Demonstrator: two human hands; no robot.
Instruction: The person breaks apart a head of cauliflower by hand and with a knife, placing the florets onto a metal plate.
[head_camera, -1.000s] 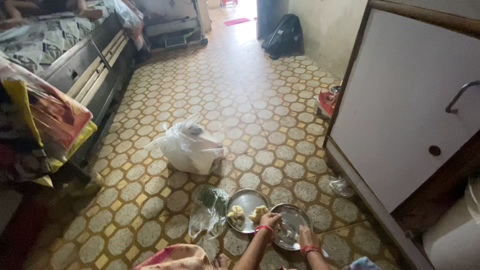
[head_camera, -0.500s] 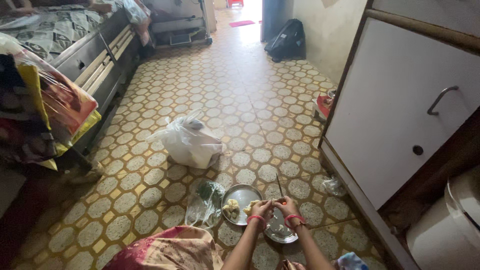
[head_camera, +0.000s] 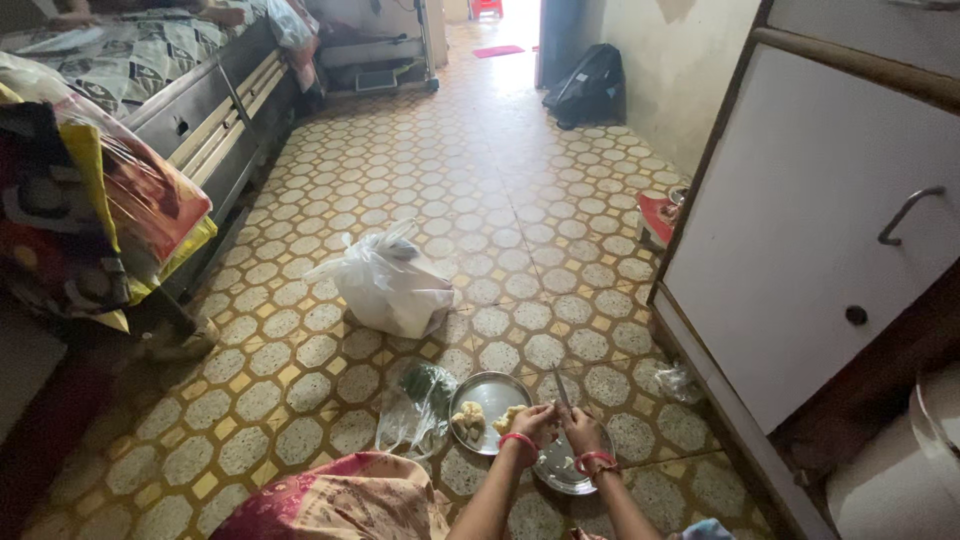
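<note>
The right hand (head_camera: 585, 432) is closed round the handle of a small knife (head_camera: 562, 388), whose blade sticks up and away from the fingers, while the left hand (head_camera: 537, 422), touching it on the inner side, pinches a pale cauliflower floret (head_camera: 545, 412) against the blade; the piece itself is too small to make out clearly. Both wrists carry red bangles. By the look of it the step in hand is trimming a floret into smaller bits, and the next move calls for a short, controlled draw of the blade toward the thumb with the piece kept over the plate below. Directly under the right hand lies a steel plate (head_camera: 560, 472) with a few cut pieces in it; just beyond the left hand a second steel plate (head_camera: 495, 386) holds uncut cauliflower florets (head_camera: 467, 420). Further left of that lies a clear plastic bag with greens (head_camera: 418, 398), and well beyond the hands stands a knotted white plastic bag (head_camera: 385, 285) on the tiled floor (head_camera: 500, 200). To the right rises a white cabinet door (head_camera: 800, 230); far left is a bed frame (head_camera: 210, 110).
</note>
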